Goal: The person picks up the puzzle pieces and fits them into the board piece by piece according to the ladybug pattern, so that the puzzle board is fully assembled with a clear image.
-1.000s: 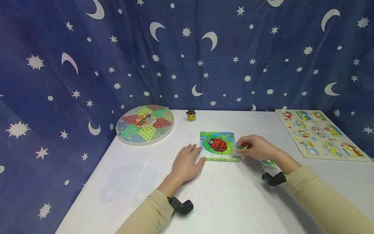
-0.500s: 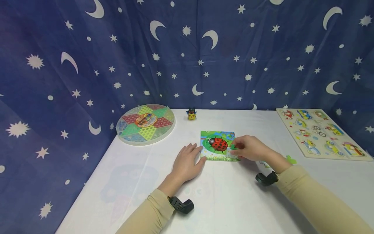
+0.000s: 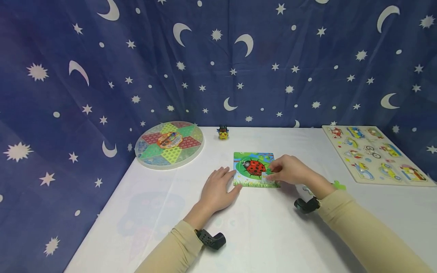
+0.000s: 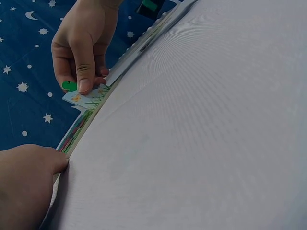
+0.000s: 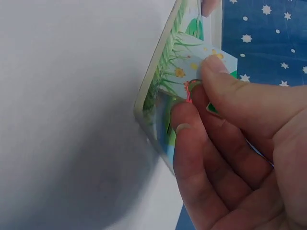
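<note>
A square ladybug jigsaw puzzle (image 3: 248,183) lies flat on the white table, with green surroundings and a grassy lower edge. My left hand (image 3: 218,190) rests at its left edge, fingers extended, fingertips and thumb touching the border. Between thumb and fingers, my right hand (image 3: 291,170) pinches a puzzle piece (image 5: 192,62) printed with grass and small flowers, tilted over the puzzle's lower right part. In the right wrist view, a gap in the picture shows beneath my fingers near the board's corner. Another puzzle piece (image 3: 339,185), with a green knob, lies partly hidden behind my right wrist.
A round Chinese checkers board (image 3: 160,159) lies at the back left. A small yellow-and-black toy figure (image 3: 223,133) stands at the back. On the right is a wooden peg puzzle board (image 3: 355,151) with vehicle pictures. A blue star-and-moon curtain (image 3: 205,53) hangs behind the table.
My right hand has moved left with the puzzle piece, from beside the puzzle's right edge to over its lower right part. The left hand has stayed in place.
</note>
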### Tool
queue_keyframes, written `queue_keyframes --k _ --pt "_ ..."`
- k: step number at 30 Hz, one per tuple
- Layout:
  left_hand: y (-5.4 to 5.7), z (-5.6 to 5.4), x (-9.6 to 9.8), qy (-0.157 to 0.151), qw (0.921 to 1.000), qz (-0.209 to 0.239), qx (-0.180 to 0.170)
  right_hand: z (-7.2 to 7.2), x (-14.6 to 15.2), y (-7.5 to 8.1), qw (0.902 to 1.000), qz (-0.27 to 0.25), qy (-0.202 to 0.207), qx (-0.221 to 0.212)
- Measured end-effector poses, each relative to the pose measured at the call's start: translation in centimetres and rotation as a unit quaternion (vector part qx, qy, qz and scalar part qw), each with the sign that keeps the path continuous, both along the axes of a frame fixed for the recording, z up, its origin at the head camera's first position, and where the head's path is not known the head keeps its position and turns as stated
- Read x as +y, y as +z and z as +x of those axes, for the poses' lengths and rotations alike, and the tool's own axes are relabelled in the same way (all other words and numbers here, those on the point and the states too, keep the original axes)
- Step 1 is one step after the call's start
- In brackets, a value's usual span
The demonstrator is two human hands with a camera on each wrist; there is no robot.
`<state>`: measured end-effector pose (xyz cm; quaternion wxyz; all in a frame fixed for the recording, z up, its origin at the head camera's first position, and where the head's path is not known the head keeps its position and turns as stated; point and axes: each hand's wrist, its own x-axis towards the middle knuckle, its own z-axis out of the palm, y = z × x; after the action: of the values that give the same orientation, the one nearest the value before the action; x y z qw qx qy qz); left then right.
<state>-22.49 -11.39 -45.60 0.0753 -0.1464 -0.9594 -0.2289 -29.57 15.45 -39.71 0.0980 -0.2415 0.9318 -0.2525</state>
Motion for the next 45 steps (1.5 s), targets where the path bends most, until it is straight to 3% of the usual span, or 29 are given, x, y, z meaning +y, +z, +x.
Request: queue_keyframes --k 17,34,45 --pt "0.1 0.0 0.1 0.003 0.9999 -0.002 -0.009 1.0 -2.6 -1.5 0.9950 -0.061 0.002 0.080" --pt "0.0 0.0 -0.1 0.000 1.0000 -0.002 -0.001 0.9 -4.3 -1.5 0.9935 -0.052 0.031 0.096" --pt "0.1 0.0 -0.1 0.001 1.0000 -0.004 -0.005 1.1 -5.2 -1.4 0.9955 -0.062 0.021 0.068"
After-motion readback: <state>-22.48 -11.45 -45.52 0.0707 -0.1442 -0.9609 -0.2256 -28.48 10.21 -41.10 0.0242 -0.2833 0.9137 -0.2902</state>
